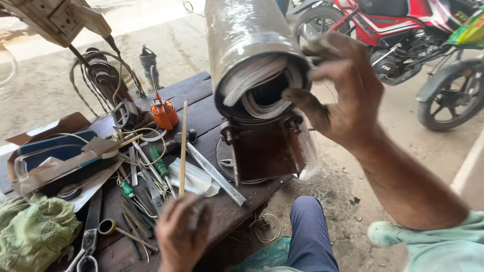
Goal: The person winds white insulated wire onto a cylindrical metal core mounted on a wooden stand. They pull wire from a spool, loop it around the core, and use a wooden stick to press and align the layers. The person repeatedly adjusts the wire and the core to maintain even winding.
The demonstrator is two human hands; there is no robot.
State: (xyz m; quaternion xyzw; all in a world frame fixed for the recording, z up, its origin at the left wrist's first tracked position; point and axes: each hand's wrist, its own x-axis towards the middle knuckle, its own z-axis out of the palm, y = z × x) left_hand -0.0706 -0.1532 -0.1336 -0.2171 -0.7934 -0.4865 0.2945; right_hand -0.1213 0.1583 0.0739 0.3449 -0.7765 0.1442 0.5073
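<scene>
A grey metal cylinder [242, 45] rests tilted on a rusty bracket [264, 148] at the bench edge, its open end showing white wire coils [264, 88]. My right hand [343, 88] is at that open end, thumb and fingers touching the coils at the rim. My left hand [182, 231] is low at the front of the bench, closed around the bottom of a thin wooden stick [183, 146] that stands upright. The fingers are blurred.
The dark wooden bench [201, 108] holds an orange oil can [164, 113], screwdrivers [159, 161], a flat metal strip [217, 174], scissors [89, 236], a green cloth [38, 234] and a cardboard box [55, 151]. A red motorcycle [398, 30] stands behind, right.
</scene>
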